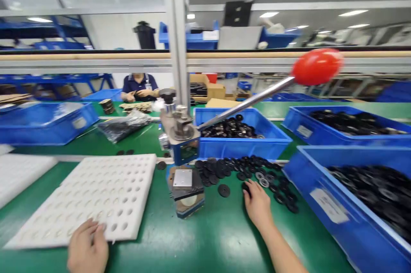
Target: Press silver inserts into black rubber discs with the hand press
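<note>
My left hand (pixel 86 245) is at the front edge of a white foam tray (pixel 146 196) with rows of round holes, many holding small pale rings. Its fingers are curled together; what they may hold is hidden. On the right, my right hand (pixel 258 204) has its fingertips closed on a black disc (pixel 245 187), beside a loose pile of black discs (pixel 221 168) with centre holes. Between my hands stands a hand press (pixel 184 144) with a long lever ending in a red knob (pixel 317 66). A metal block (pixel 183 178) sits on its base.
Blue bins of black parts stand behind the press (pixel 224 148), at the right (pixel 321 206) and far right (pixel 302 129). Another blue bin (pixel 35 129) and a plastic bag (pixel 123 125) lie back left. A second foam tray (pixel 22 172) is at left. Across the bench sits a person (pixel 139 84).
</note>
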### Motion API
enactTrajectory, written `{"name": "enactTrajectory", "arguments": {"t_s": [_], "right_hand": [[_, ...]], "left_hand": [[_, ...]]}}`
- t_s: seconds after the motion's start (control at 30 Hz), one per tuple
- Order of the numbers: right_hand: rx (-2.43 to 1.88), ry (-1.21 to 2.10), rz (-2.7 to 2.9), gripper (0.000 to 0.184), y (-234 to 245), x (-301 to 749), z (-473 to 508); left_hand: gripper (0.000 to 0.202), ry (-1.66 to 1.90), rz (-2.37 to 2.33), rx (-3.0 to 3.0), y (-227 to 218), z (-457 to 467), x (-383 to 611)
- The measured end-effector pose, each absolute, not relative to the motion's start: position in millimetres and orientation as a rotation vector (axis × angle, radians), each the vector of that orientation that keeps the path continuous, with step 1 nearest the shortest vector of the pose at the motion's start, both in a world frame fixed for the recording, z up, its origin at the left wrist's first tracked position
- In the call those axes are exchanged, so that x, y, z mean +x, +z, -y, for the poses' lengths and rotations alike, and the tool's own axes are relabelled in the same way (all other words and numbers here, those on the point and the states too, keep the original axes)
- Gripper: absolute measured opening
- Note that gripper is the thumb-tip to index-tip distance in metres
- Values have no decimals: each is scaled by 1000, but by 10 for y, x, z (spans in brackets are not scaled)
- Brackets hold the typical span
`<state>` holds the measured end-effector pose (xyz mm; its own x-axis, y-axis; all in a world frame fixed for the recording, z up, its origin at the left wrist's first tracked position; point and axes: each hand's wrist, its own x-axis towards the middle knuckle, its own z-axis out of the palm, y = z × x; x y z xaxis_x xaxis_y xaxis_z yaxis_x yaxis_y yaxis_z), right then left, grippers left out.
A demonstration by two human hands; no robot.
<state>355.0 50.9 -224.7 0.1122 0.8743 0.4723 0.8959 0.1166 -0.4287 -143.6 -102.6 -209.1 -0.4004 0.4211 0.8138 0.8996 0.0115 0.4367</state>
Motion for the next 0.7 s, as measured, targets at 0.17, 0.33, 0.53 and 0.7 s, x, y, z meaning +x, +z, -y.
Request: {"name": "enactTrajectory", "arguments": {"t_s": [0.17,0.33,0.53,0.7], "right_hand": [[-1723,-71,1771,56,-2283,3612,-576],[-1846,-84,1819,65,-2350,3638,-658],[-1872,-152,1835,59,-2272,3547,-613],[-1481,-379,1874,45,-2319,3353,-558]], "left_hand": [[16,-1256,1794,-1308,-2105,1064,-1361],[13,-1453,1791,-1196,-2009,1112,-1323],[14,-1590,1687,-1713,-1997,1263,-958],[33,-1074,1549,-2926,-2140,887,-53]]}}
